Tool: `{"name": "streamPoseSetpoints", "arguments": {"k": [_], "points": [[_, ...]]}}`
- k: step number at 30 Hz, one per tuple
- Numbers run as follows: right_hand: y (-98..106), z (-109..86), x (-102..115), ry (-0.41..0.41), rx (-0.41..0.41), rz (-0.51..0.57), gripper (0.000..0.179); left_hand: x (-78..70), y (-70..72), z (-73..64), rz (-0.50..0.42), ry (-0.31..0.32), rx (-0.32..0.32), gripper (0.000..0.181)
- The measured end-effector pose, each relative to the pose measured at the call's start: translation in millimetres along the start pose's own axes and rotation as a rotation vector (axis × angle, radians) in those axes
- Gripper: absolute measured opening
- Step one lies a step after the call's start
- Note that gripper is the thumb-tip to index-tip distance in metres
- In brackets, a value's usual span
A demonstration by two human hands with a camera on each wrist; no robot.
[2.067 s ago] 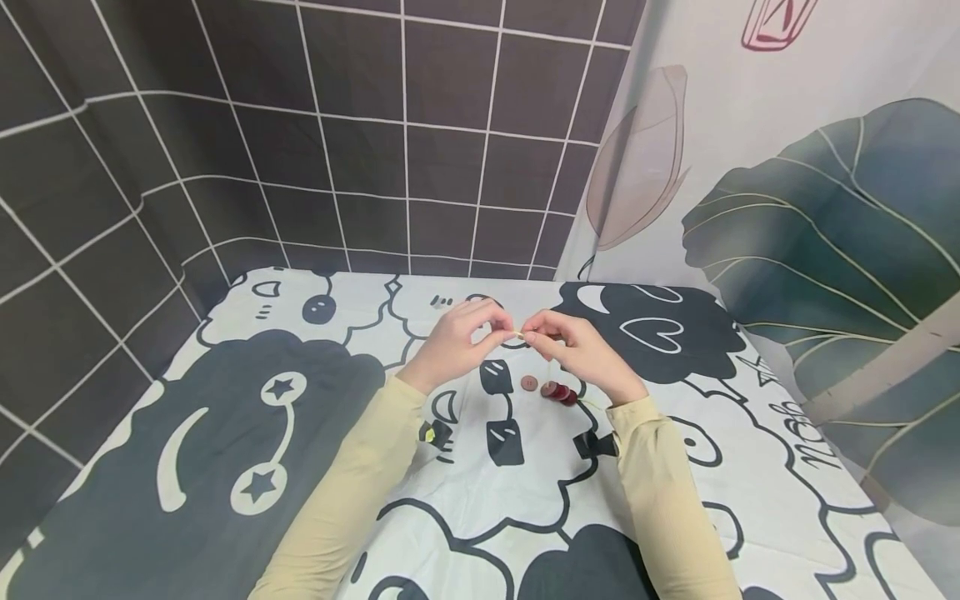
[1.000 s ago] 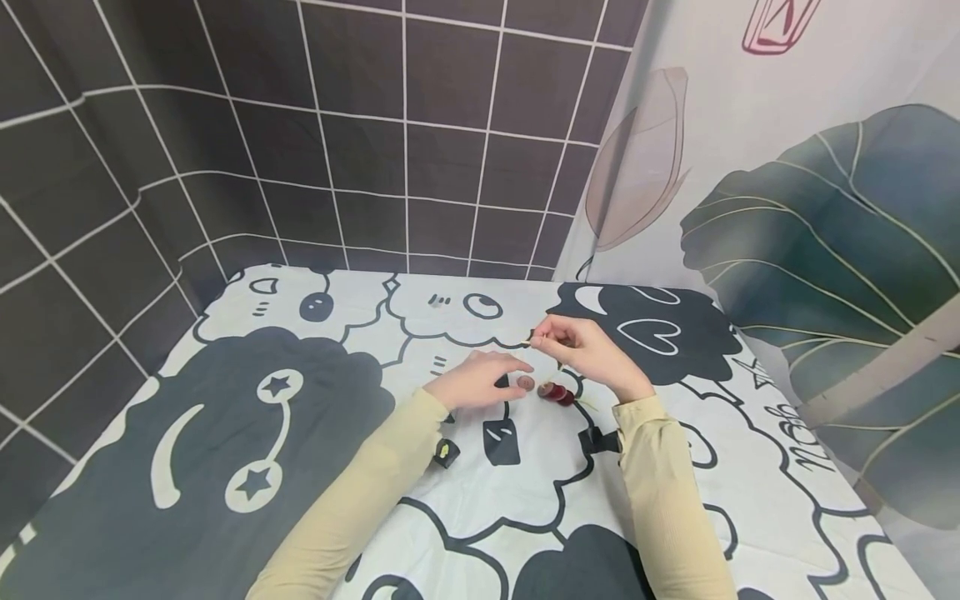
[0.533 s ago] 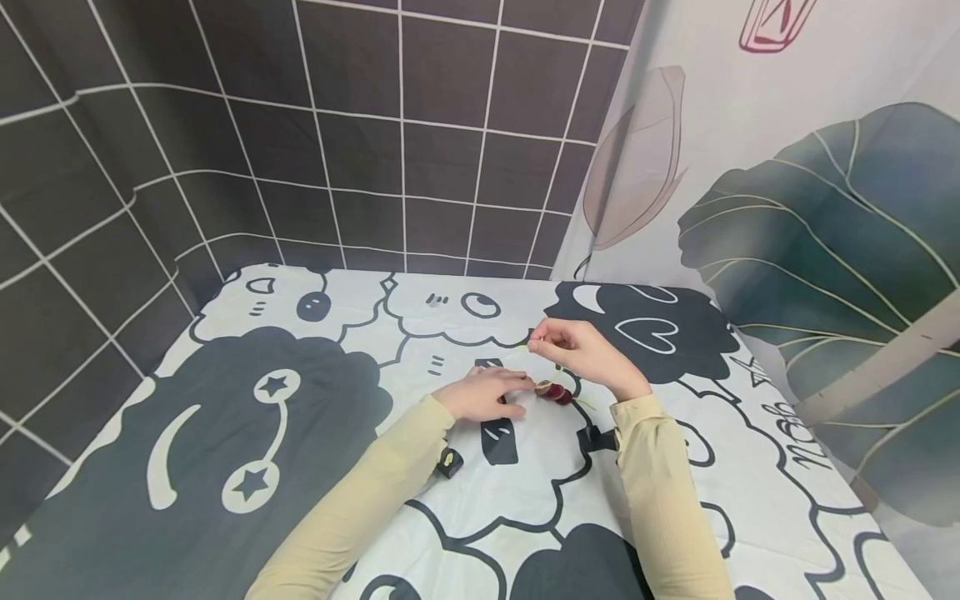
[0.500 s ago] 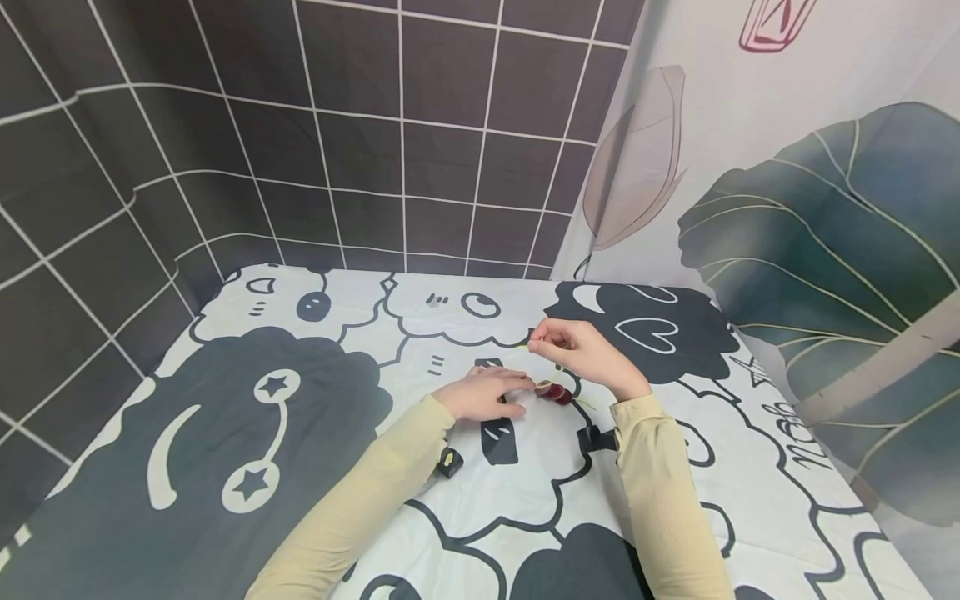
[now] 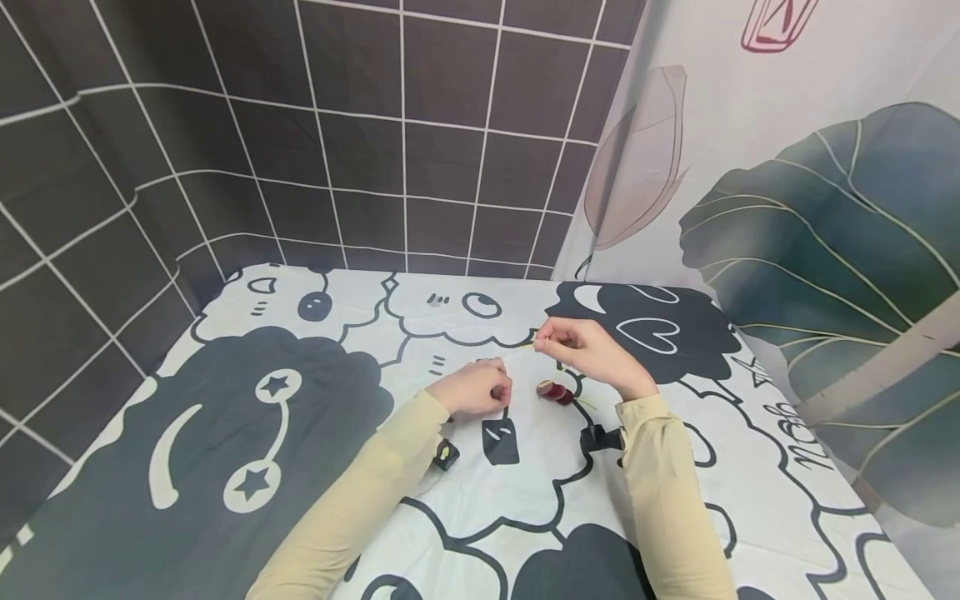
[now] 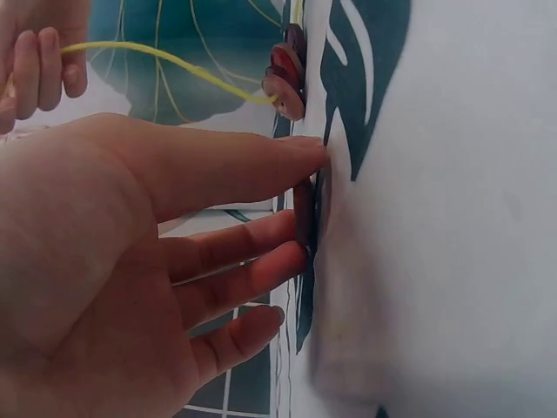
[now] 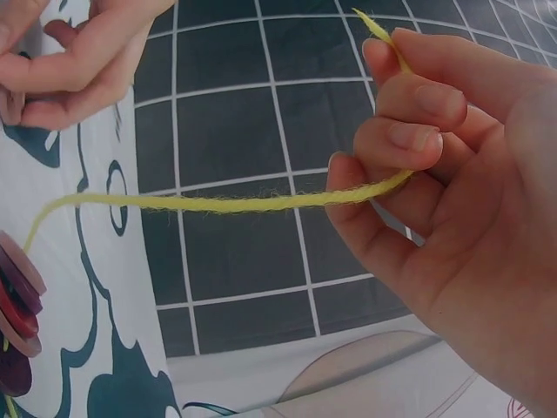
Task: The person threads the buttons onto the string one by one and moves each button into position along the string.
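My left hand (image 5: pixel 472 387) is low over the printed cloth with fingers curled. In the left wrist view, its thumb and fingers pinch a brownish button (image 6: pixel 302 209), which stands on edge close to the cloth. My right hand (image 5: pixel 588 350) is raised a little farther right and pinches yellow yarn (image 7: pixel 252 205) near its end, a short tip poking out past the fingers. From there the yarn runs down to several red and pinkish-brown buttons (image 5: pixel 557 392) threaded together, lying on the cloth between the hands. More yarn trails from their far side.
A white cloth (image 5: pixel 465 500) with black cartoon shapes covers the surface. Dark grid-patterned fabric (image 5: pixel 360 150) hangs behind it, and a leaf-print curtain (image 5: pixel 795 208) stands at the right. Small black devices sit beside both cuffs, one with a yellow mark (image 5: pixel 446 455).
Earlier both hands held the yarn together; the left hand let go, reached down over the loose button and drew it left, fingers now curled. The right hand stays up with the yarn.
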State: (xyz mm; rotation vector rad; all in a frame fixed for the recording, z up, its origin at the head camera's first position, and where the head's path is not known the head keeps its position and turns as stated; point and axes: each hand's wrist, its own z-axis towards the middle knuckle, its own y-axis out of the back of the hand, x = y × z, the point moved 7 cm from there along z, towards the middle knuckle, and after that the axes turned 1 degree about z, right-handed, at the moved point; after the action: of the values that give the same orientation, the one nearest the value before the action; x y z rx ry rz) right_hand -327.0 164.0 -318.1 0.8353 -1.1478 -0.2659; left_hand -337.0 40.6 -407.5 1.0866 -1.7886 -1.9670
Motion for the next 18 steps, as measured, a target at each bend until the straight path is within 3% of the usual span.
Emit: {"name": "streamPoseSetpoints", "arguments": {"k": [8,15,18], "points": [[-1.1,1.4,-1.2,0.020,0.014,-0.029,0.008,3.1,-0.2,1.2,-0.036,0.033,0.026,0.019],[-1.8,0.6,0.1,0.037,0.036,-0.053,0.008,9.7,0.5,0.8,-0.108,0.110,0.032,0.012],[-2.1,0.3,-0.3,0.039,0.038,-0.060,0.009,10.7,1.3,1.1,-0.109,0.101,0.033,0.018]]}}
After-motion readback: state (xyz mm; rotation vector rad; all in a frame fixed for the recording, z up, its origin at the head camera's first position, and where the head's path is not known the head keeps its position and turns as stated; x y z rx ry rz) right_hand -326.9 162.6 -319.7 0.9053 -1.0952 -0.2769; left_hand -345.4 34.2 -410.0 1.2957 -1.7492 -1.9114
